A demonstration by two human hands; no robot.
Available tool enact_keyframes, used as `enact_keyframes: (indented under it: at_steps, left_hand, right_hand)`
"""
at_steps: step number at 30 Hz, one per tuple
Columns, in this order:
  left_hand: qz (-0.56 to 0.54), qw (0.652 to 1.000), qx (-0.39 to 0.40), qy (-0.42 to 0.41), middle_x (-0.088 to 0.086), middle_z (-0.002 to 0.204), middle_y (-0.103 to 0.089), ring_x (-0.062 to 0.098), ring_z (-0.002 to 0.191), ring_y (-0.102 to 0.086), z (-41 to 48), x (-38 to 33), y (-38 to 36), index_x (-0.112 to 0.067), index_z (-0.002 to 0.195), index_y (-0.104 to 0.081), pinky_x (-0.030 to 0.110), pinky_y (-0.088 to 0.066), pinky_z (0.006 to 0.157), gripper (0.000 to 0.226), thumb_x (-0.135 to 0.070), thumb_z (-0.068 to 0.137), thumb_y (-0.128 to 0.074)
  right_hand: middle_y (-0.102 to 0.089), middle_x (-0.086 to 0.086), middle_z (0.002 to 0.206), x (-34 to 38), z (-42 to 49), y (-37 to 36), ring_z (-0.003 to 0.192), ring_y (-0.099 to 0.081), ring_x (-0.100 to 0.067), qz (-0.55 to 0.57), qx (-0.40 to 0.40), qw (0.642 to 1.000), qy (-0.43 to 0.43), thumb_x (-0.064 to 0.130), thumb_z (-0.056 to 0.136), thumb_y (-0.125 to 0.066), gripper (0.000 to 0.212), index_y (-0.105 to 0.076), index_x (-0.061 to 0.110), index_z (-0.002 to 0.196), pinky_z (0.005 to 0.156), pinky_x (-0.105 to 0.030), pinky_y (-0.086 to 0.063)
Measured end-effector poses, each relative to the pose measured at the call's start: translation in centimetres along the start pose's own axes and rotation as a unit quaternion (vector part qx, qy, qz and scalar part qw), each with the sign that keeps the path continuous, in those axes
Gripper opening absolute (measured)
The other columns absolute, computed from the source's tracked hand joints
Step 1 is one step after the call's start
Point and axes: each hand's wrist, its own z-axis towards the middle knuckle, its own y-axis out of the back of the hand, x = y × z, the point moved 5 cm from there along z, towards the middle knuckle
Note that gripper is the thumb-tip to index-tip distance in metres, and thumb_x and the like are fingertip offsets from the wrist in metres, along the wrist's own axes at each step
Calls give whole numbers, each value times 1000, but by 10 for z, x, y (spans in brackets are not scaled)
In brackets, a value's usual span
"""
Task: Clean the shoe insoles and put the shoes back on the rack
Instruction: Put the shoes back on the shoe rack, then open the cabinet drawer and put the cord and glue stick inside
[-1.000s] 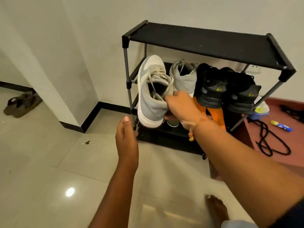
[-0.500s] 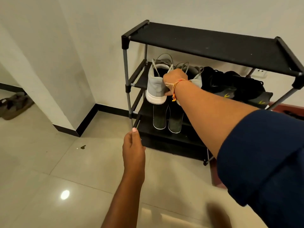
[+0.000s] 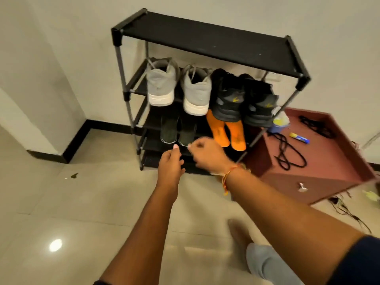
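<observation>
Both hands hang in front of the lower shelves of the black fabric shoe rack with grey metal poles [image 3: 205, 41]. The left hand [image 3: 170, 164] shows its back, thumb pointing up and fingers loosely bent; its grip is slack and holds nothing. The right hand [image 3: 206, 155], with an orange thread bracelet [image 3: 227, 176] on its wrist, has its fingers curled in toward the palm, and no thing shows inside that grip. Its knuckles sit just at the lower tip of one of the two dark grey insoles [image 3: 168, 128]; motion blur hides whether they touch.

On the rack's second shelf, heels outward, stand two grey fabric sneakers with white soles [image 3: 161, 84], side by side at the left. Right beside them are two black sneakers with yellow logos [image 3: 228, 97]. The dark grey insoles lie on the shelf below the grey pair, their ends sticking out over the front edge. Two orange foam insoles [image 3: 218, 128] lie the same way below the black pair.

Right of the rack stands a maroon wooden table [image 3: 320, 173] carrying a black cord [image 3: 287, 155] and a small blue and yellow tube [image 3: 299, 138]. The floor is glossy beige tile [image 3: 82, 202].
</observation>
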Motion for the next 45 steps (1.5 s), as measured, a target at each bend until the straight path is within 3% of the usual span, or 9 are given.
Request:
enact_keyframes:
  at_steps: [6,12,15,18,23,30,34,40,45]
  left_hand:
    - [105,982,156,-7,-5,93,-54,19,94,-57,-72,31,-104,-32,84,-48,42,-51,91,26,-44,106,-45]
    - [172,954,243,22,-6,89,-49,18,92,-52,-156,65,-166,-24,93,-49,41,-51,87,24,-43,107,-44]
    - [215,946,241,30,-1,87,-46,19,85,-47,-177,75,-178,-20,96,-50,35,-48,76,23,-40,107,-45]
    - [236,943,232,41,-6,81,-46,11,72,-46,-194,83,-194,-24,86,-47,28,-44,69,26,-39,107,-45]
    - [265,934,229,72,-4,108,-61,16,103,-62,-214,107,-226,-25,96,-55,43,-53,98,20,-38,107,-46]
    - [280,928,230,92,5,125,-59,23,114,-60,-232,138,-261,-12,130,-54,43,-54,100,34,-36,107,-48]
    - [278,924,241,103,7,125,-59,24,115,-61,-244,144,-273,-14,122,-54,43,-55,98,28,-36,106,-50]
    - [279,924,252,75,7,126,-60,23,115,-61,-254,134,-300,-13,119,-55,41,-55,98,28,-37,106,-49]
    - [258,931,247,82,7,125,-63,22,112,-64,-245,139,-305,-14,119,-57,36,-57,87,30,-39,106,-49]
  right_hand:
    - [-69,-3,95,-110,-105,77,90,-66,-26,-67,-47,990,-111,45,90,-60,31,-65,17,103,78,-36,-55]
    - [-58,-7,61,-182,-164,162,64,-59,-31,-31,-134,975,-177,39,87,-63,40,-66,2,73,69,-43,-55]
    - [-48,-5,57,-206,-174,181,59,-46,-24,39,-157,969,-184,39,83,-63,36,-56,14,58,64,-46,-52]
    - [-53,-7,67,-220,-188,187,66,-53,-27,139,-161,959,-187,40,80,-62,29,-55,18,63,74,-52,-56]
    - [-59,-12,84,-246,-207,193,82,-63,-34,247,-149,936,-200,27,94,-61,25,-58,15,72,83,-52,-57]
    - [-71,-17,100,-296,-219,224,91,-70,-31,262,-153,925,-228,27,96,-58,21,-63,12,81,87,-50,-58]
    - [-67,-8,87,-312,-226,241,96,-69,-33,288,-185,908,-241,27,96,-59,20,-65,8,92,89,-50,-57]
    - [-68,-10,74,-327,-220,262,72,-65,-26,291,-206,908,-219,31,93,-61,29,-66,8,77,84,-51,-59]
    - [-66,-13,76,-343,-198,259,63,-61,-24,347,-211,881,-243,28,94,-60,28,-66,0,91,69,-38,-58]
